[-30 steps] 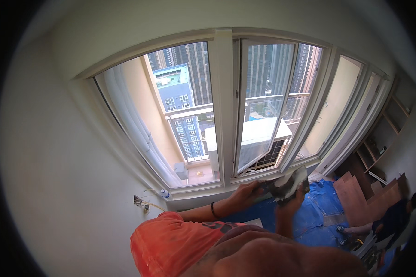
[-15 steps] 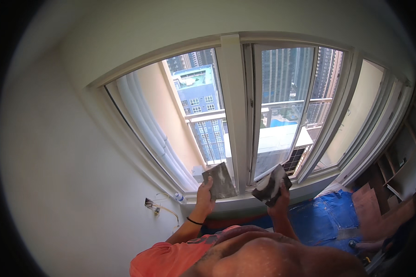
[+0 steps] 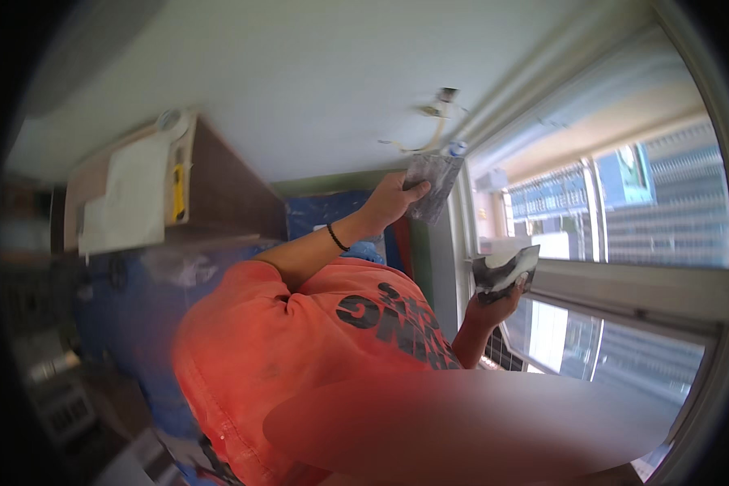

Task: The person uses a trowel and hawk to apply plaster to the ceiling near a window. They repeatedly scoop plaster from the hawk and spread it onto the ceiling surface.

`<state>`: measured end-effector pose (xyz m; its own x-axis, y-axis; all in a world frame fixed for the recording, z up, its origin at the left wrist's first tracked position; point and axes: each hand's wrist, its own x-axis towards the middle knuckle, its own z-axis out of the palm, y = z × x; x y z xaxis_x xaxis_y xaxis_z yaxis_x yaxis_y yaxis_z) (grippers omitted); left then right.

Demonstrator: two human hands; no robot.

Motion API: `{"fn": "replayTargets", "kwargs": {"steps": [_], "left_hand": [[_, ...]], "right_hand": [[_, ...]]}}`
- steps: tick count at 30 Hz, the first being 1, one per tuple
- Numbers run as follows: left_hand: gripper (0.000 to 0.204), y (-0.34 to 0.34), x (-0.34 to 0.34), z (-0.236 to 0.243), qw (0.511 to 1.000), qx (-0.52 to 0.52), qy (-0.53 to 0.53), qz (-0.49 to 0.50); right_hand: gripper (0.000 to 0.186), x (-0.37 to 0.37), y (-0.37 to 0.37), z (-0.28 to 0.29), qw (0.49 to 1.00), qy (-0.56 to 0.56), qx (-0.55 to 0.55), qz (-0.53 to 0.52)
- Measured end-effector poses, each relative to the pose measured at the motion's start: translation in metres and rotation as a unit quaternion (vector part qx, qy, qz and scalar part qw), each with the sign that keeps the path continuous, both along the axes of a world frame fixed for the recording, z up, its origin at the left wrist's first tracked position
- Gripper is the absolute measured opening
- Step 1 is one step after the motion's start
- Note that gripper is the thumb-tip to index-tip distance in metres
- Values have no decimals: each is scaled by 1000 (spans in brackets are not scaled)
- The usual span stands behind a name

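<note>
My left hand point(image 3: 390, 204), with a dark bead band at its wrist, is closed on a flat, grey, square scraper plate point(image 3: 434, 182). The thumb lies across the plate's face, and motion smears the plate a little. Lower and farther right, my right hand point(image 3: 498, 308) grips a second dark scraper plate point(image 3: 488, 279). White paste point(image 3: 514, 267) is spread in a band over that one. The two plates are apart, both held up in front of the window side. Part of the right hand's fingers is hidden behind its plate.
An open wall box with loose wires point(image 3: 445, 95) is on the pale wall, with a bottle point(image 3: 457, 149) close by. At left stands a brown cabinet point(image 3: 235, 174) bearing paper sheets point(image 3: 125, 198) and a yellow utility knife point(image 3: 178, 185). Blue sheeting point(image 3: 121, 324) covers the floor. Window frames point(image 3: 624, 287) fill the right.
The view has swung left, so the window now sits at the right and the cabinet shows at left. Both hands keep hold of their plates.
</note>
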<state>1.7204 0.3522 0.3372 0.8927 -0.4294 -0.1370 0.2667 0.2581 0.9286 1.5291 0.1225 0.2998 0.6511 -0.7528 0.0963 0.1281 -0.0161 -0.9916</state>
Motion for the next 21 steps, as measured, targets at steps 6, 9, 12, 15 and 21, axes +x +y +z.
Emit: {"fn": "replayTargets", "kwargs": {"steps": [6, 9, 12, 15, 21], "left_hand": [[28, 119, -22, 3, 957, 192, -66, 209], [44, 230, -23, 3, 834, 459, -114, 285], [37, 346, -42, 49, 661, 552, -161, 482], [32, 493, -68, 43, 487, 702, -76, 514], [39, 631, -55, -6, 380, 857, 6, 348]], "right_hand": [[57, 70, 31, 7, 969, 2, 214, 125], [57, 106, 53, 4, 946, -9, 279, 163], [57, 144, 84, 17, 939, 19, 297, 170], [52, 185, 116, 17, 926, 48, 299, 226], [50, 241, 177, 29, 907, 100, 305, 273]]}}
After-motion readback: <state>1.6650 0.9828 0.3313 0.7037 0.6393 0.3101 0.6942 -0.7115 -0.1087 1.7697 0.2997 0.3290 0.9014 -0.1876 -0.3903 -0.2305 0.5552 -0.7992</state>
